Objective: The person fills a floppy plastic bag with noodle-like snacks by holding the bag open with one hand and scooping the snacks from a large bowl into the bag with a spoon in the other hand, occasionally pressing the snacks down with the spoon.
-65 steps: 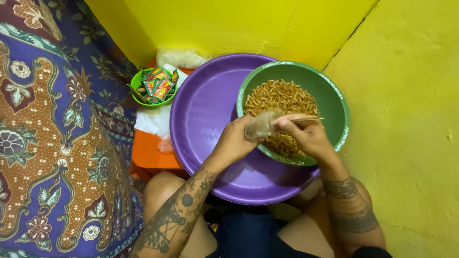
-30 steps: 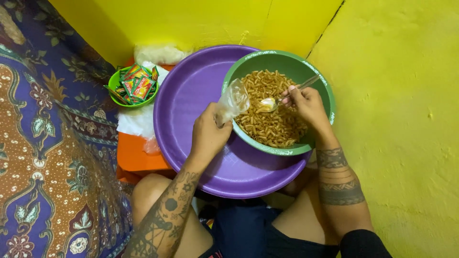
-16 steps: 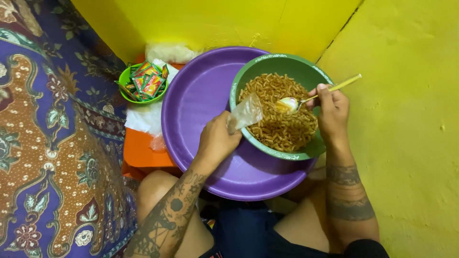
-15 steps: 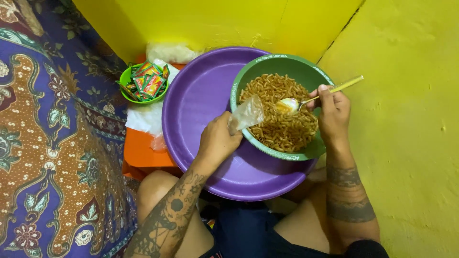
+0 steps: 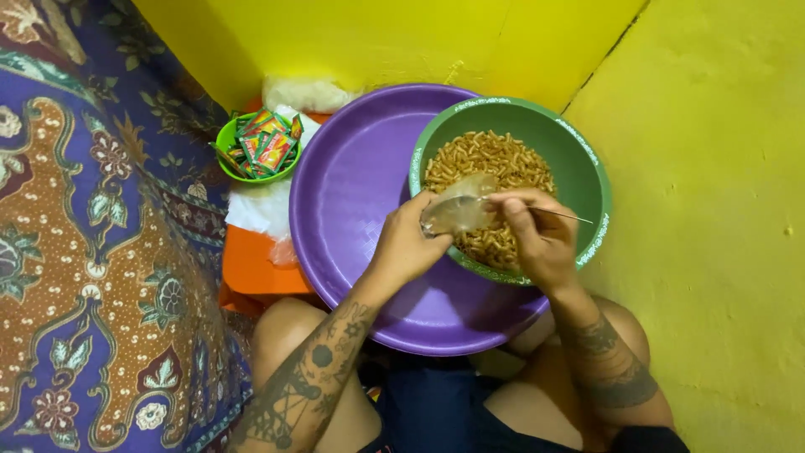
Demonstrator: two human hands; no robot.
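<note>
Nearest us, our left hand (image 5: 407, 245) pinches a small clear plastic bag (image 5: 457, 211) open over the near rim of the green bowl (image 5: 587, 180). Our right hand (image 5: 537, 236) grips a spoon (image 5: 558, 216), handle pointing right, at the bag's mouth. The bowl, full of fried noodle snack (image 5: 490, 164), sits in a purple basin (image 5: 360, 193). Farther left, a small green bowl (image 5: 225, 143) holds candy packets (image 5: 262, 144).

A home floor corner is serving as a food-packing spot: yellow walls (image 5: 377, 42) are meeting beyond the hands, a batik cloth (image 5: 92, 252) is lying to their left, and a purple basin (image 5: 352, 210) is sitting beneath them.
</note>
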